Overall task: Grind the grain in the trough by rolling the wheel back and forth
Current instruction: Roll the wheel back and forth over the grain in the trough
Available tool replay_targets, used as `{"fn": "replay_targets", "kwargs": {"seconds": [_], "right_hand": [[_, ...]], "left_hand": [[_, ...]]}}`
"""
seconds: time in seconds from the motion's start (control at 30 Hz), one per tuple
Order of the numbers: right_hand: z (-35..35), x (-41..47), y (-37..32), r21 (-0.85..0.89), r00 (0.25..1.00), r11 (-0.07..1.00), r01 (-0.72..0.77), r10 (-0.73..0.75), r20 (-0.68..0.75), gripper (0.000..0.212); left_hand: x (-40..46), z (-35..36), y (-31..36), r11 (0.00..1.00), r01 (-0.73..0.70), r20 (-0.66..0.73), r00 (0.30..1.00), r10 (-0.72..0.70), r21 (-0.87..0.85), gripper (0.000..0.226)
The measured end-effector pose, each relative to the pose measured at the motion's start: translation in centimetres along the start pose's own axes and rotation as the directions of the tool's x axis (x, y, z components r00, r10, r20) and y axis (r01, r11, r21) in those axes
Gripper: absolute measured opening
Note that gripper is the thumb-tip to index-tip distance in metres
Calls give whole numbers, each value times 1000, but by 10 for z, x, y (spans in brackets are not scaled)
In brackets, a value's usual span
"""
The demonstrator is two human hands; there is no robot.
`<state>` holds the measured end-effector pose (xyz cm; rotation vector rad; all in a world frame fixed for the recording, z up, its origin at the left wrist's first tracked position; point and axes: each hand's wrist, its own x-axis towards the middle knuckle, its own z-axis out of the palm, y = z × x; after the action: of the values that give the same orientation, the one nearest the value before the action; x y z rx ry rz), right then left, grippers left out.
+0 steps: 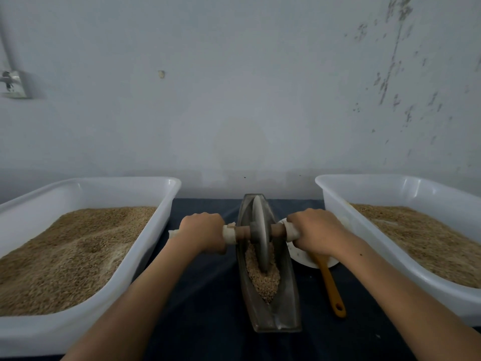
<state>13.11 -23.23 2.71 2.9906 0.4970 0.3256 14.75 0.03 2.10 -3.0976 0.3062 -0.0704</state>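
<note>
Wheel point(260, 230) upright in trough point(268, 308), mid-worktop point(208, 295), on grain point(263, 280) | L hand point(201, 231) + R hand point(316, 230): fingers curled round cloth-wrapped axle ends | grain tubs L point(161, 204) & R point(335, 201).

dull metal wheel point(260, 230), glossy plastic tubs point(166, 204)

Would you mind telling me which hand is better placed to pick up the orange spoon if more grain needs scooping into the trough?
The right hand. The orange spoon lies to the right of the trough, just below that hand, which now grips the wheel's axle. The left hand would have to cross over the wheel.
</note>
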Motion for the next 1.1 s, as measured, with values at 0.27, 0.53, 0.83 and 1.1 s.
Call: {"fn": "replay_targets", "kwargs": {"seconds": [0.27,0.53,0.83,1.1], "right_hand": [[-5,2,5,44,988,999,2,-8,153,9],[15,4,3,10,983,1000,-10,11,-185,13],[1,6,8,16,995,1000,-6,5,96,14],[0,7,12,80,973,997,-23,4,232,20]], "left_hand": [[3,-5,-3,998,2,146,989,9,-70,32],[-1,4,-3,1000,-17,-171,985,16,-5,22],[0,-3,-4,1000,-11,42,999,12,-1,38],[-1,-8,-1,1000,-19,48,999,19,19,41]]}}
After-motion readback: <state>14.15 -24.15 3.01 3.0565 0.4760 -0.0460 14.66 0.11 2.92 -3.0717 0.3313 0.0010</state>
